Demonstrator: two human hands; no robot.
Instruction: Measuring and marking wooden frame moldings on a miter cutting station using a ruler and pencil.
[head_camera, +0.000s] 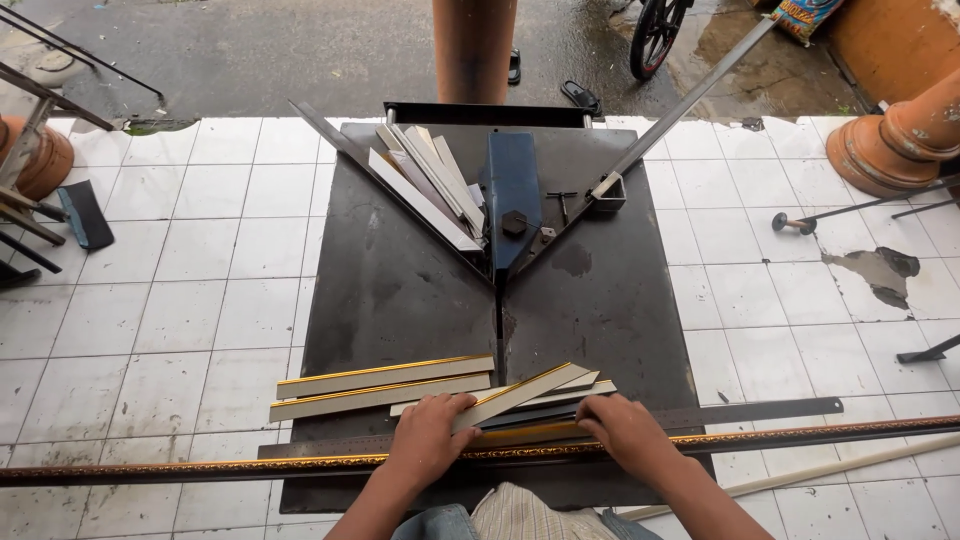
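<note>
Both of your hands sit at the near edge of the dark metal work plate (400, 290), just beyond your knees. From the one head view, your left hand (432, 432) lies palm down on a bundle of short cream-and-gold moulding pieces (520, 392), fingers spread loosely and flat over them, pressing and not clenched around anything. Your right hand (622, 428) rests on the other end of the same bundle, fingers curled a little over the strips' ends; whether it pinches one strip or only steadies the stack, I cannot tell. With a hand at each end, the pieces look gathered and held square against one another.

Just beside the bundle, to your left, two more cream strips with gold edges (385, 387) lie side by side, apart from your hands. Across the plate, touching the near side of the bundle, runs a long dark moulding with gold ornament (800, 436), reaching out over the white floor tiles (190, 300) on both sides, with a flat steel ruler (770, 409) next to it.

Farther off, the blue cutter head (513, 190) stands at the point of the V-shaped fences, and another stack of cut strips (430, 190) leans along the left fence.
</note>
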